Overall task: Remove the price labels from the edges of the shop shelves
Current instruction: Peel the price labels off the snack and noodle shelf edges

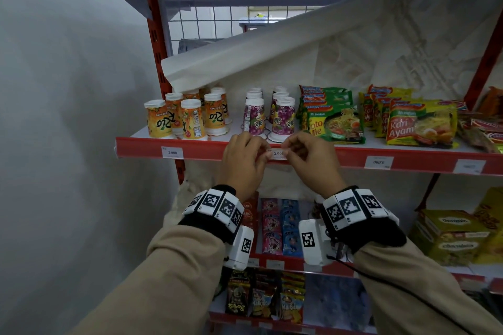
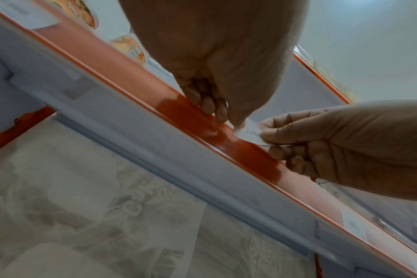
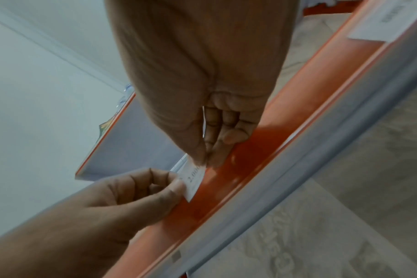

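A white price label (image 1: 278, 153) printed 2.000 sits on the red edge strip (image 1: 206, 148) of the middle shelf. My left hand (image 1: 265, 154) pinches its left end and my right hand (image 1: 289, 153) pinches its right end. In the left wrist view the label (image 2: 251, 131) is held between the left hand (image 2: 236, 123) and the right hand (image 2: 264, 136). In the right wrist view one corner of the label (image 3: 194, 180) stands off the strip (image 3: 226, 188), between the right hand (image 3: 202, 160) and the left hand (image 3: 181, 185). Other labels (image 1: 172, 152) (image 1: 378, 162) (image 1: 470, 166) stay on the strip.
Orange drink cups (image 1: 174, 119), purple cups (image 1: 269, 117) and noodle packs (image 1: 332, 117) stand on the shelf just behind my hands. A white sheet (image 1: 272, 57) hangs behind them. Lower shelves hold sachets (image 1: 280, 226) and boxes (image 1: 451, 236). A bare wall (image 1: 68, 117) is on the left.
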The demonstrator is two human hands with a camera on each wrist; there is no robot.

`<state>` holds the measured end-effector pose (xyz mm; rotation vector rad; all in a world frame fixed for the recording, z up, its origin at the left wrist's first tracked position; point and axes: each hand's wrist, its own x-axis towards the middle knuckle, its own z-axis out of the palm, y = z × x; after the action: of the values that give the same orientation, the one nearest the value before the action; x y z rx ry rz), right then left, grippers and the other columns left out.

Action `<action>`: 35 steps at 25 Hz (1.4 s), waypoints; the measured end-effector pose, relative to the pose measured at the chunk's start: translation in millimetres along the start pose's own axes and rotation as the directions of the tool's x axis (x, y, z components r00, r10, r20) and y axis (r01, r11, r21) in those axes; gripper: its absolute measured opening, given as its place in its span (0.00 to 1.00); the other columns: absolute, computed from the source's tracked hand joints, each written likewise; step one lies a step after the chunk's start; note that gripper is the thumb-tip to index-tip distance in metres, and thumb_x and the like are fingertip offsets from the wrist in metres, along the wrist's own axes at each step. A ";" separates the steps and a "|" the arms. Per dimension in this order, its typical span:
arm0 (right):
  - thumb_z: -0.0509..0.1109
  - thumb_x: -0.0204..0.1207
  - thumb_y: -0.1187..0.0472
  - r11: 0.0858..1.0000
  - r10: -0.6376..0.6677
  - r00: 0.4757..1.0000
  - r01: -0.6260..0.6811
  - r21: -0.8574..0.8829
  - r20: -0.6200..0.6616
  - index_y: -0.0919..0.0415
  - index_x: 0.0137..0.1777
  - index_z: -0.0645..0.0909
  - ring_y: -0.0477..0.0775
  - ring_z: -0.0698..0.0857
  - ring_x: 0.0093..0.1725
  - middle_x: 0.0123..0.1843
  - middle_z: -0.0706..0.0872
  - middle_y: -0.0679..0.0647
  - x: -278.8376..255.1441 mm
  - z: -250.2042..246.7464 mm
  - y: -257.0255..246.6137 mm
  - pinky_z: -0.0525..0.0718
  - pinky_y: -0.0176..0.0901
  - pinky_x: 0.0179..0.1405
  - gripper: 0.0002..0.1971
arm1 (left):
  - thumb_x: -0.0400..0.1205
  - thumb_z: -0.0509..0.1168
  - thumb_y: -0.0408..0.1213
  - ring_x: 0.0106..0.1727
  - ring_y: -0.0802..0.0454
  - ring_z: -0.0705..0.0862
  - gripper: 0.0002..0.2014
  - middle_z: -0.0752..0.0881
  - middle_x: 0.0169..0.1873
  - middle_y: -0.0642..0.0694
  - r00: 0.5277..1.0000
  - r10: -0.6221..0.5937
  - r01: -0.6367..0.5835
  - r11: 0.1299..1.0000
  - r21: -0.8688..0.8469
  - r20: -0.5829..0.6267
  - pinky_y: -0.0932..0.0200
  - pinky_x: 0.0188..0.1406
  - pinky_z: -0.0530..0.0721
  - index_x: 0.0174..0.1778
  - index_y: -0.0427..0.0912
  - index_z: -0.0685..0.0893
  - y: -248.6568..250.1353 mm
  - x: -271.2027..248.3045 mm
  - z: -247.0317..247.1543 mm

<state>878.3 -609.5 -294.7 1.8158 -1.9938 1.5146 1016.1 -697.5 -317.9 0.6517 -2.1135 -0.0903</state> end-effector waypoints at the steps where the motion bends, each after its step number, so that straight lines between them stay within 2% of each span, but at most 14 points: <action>1: 0.72 0.76 0.65 0.999 -0.026 1.000 0.026 -0.029 -0.010 0.57 0.45 0.84 0.45 0.84 0.37 0.36 0.85 0.46 1.0 -1.5 0.2 0.82 0.38 0.38 0.03 | 0.82 0.66 0.40 0.49 0.45 0.75 0.07 0.79 0.45 0.44 1.000 0.001 -0.001 1.000 -0.012 -0.003 0.48 0.50 0.76 0.49 0.39 0.83 0.1 -0.1 -0.6; 5: 0.70 0.76 0.68 0.998 -0.020 0.994 0.025 0.051 -0.109 0.59 0.45 0.84 0.45 0.84 0.40 0.40 0.86 0.50 11.9 -7.4 2.1 0.82 0.33 0.40 0.04 | 0.79 0.69 0.39 0.49 0.48 0.76 0.07 0.79 0.45 0.47 1.000 0.016 -0.016 0.998 -0.059 0.012 0.49 0.49 0.77 0.48 0.40 0.81 -0.8 -1.8 -7.7; 8: 0.70 0.76 0.69 0.999 -0.035 0.995 0.036 0.008 -0.091 0.60 0.45 0.85 0.43 0.82 0.39 0.39 0.86 0.49 17.7 -6.8 3.7 0.78 0.28 0.38 0.05 | 0.78 0.69 0.36 0.48 0.48 0.76 0.07 0.79 0.44 0.47 0.998 0.035 -0.036 0.999 0.007 0.060 0.47 0.49 0.78 0.48 0.41 0.79 -1.0 -1.2 -14.8; 10: 0.70 0.76 0.69 0.996 -0.076 0.996 0.074 -0.050 -0.047 0.59 0.44 0.85 0.42 0.81 0.37 0.37 0.85 0.48 19.2 -3.7 2.7 0.78 0.31 0.37 0.05 | 0.77 0.69 0.35 0.49 0.47 0.76 0.08 0.79 0.46 0.47 0.997 0.023 -0.025 0.999 0.037 0.074 0.46 0.50 0.77 0.50 0.41 0.79 -1.3 -1.6 -16.4; 13: 0.71 0.75 0.68 0.987 -0.122 0.992 0.119 -0.107 -0.017 0.58 0.44 0.86 0.45 0.83 0.36 0.36 0.85 0.47 20.8 -2.0 2.7 0.81 0.40 0.39 0.05 | 0.78 0.70 0.35 0.52 0.47 0.76 0.15 0.79 0.45 0.50 0.997 -0.033 0.035 0.999 -0.031 0.063 0.48 0.55 0.76 0.60 0.41 0.78 -0.9 -2.7 -15.5; 15: 0.71 0.74 0.67 0.981 -0.157 0.987 0.158 -0.116 0.018 0.58 0.44 0.86 0.46 0.81 0.35 0.38 0.84 0.47 21.0 -1.0 3.4 0.79 0.40 0.38 0.05 | 0.79 0.69 0.37 0.53 0.47 0.76 0.17 0.79 0.45 0.49 0.996 -0.034 0.035 0.999 -0.016 0.078 0.49 0.55 0.75 0.64 0.41 0.78 -1.4 -0.4 -15.0; 17: 0.72 0.73 0.67 0.969 -0.195 0.979 0.202 -0.142 0.059 0.57 0.44 0.86 0.46 0.80 0.35 0.40 0.81 0.48 19.8 0.6 3.7 0.75 0.40 0.37 0.05 | 0.81 0.68 0.38 0.53 0.44 0.75 0.12 0.80 0.47 0.44 0.994 -0.020 0.017 0.999 0.033 0.105 0.48 0.54 0.75 0.59 0.40 0.82 -2.6 3.4 -14.4; 21: 0.73 0.72 0.64 0.956 -0.199 0.974 0.217 -0.196 0.107 0.58 0.45 0.85 0.47 0.78 0.36 0.39 0.79 0.50 20.3 -0.4 3.7 0.77 0.42 0.38 0.03 | 0.82 0.67 0.39 0.52 0.41 0.75 0.10 0.79 0.48 0.39 0.992 -0.029 0.020 0.997 0.080 0.119 0.47 0.50 0.74 0.53 0.36 0.85 -5.2 6.2 -12.1; 25: 0.74 0.72 0.62 0.903 -0.178 0.957 0.251 -0.350 0.227 0.59 0.45 0.84 0.54 0.77 0.47 0.40 0.75 0.50 22.0 -0.6 4.9 0.70 0.42 0.44 0.04 | 0.82 0.67 0.40 0.50 0.41 0.74 0.10 0.79 0.45 0.40 0.992 -0.019 0.005 0.994 0.107 0.128 0.50 0.47 0.73 0.51 0.36 0.86 -6.3 7.3 -12.2; 28: 0.73 0.74 0.62 0.879 -0.145 0.956 0.242 -0.411 0.254 0.58 0.47 0.86 0.58 0.76 0.53 0.44 0.76 0.52 22.1 0.8 5.5 0.70 0.44 0.49 0.04 | 0.82 0.67 0.41 0.50 0.42 0.74 0.11 0.78 0.44 0.40 0.991 -0.017 0.003 0.995 0.105 0.133 0.50 0.46 0.74 0.51 0.37 0.86 -7.0 7.2 -12.9; 35: 0.74 0.73 0.60 0.897 -0.108 0.960 0.206 -0.391 0.257 0.55 0.45 0.83 0.55 0.73 0.52 0.42 0.72 0.47 21.7 0.3 6.0 0.68 0.43 0.47 0.03 | 0.82 0.66 0.42 0.51 0.44 0.73 0.09 0.77 0.44 0.44 0.987 -0.013 -0.004 0.994 0.108 0.163 0.54 0.45 0.70 0.50 0.40 0.84 -10.8 9.0 -13.9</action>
<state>867.1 -626.5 -285.3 1.9689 -2.0006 0.7846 1027.3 -708.7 -306.1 0.7350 -2.2875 -0.0325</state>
